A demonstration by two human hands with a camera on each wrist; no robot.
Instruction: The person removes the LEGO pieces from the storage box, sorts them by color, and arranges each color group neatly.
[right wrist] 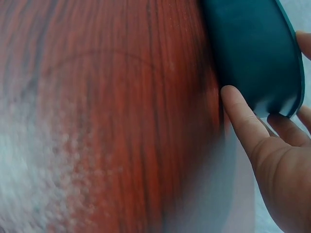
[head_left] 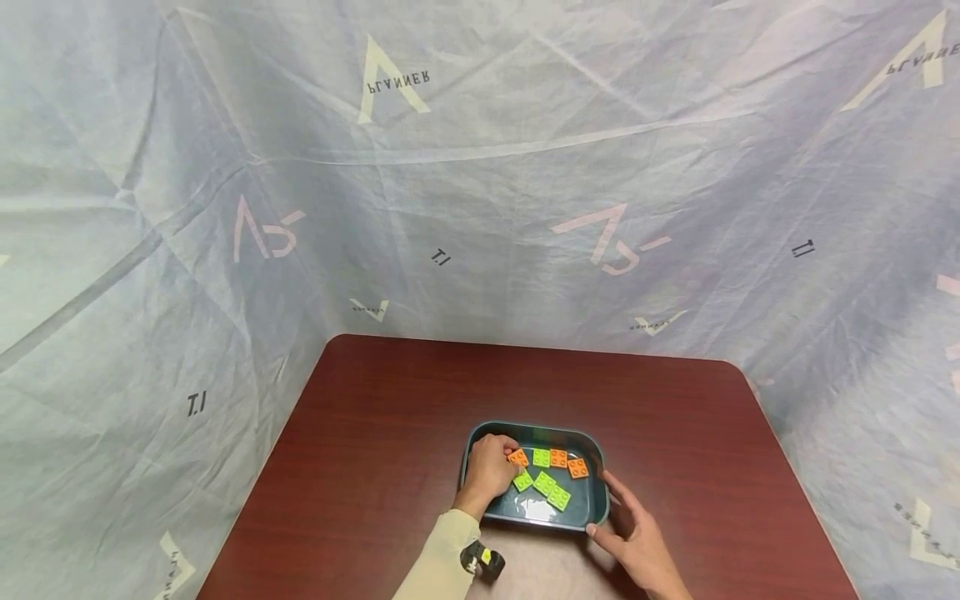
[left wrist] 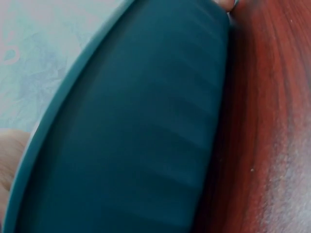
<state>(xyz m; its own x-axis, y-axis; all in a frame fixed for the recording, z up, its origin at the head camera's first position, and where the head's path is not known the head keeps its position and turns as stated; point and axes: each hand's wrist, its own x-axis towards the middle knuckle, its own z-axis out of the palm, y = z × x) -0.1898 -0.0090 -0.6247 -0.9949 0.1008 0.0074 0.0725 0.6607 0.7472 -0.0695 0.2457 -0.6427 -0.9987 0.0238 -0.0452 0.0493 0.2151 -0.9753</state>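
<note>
Bricks lie in tray; left hand pinches an orange brick; right hand, fingers spread, presumably steadies the near-right corner.

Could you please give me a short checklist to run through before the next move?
1. Tray resting on the table: ok.
2. Right hand touching the tray: ok, at its near right corner.
3. Visible bricks inside the tray: ok.
4. Left hand clear, should the tray be moved: not ok, left hand reaches inside.
5. Left hand's grip on the leftmost orange brick: cannot tell.
</note>
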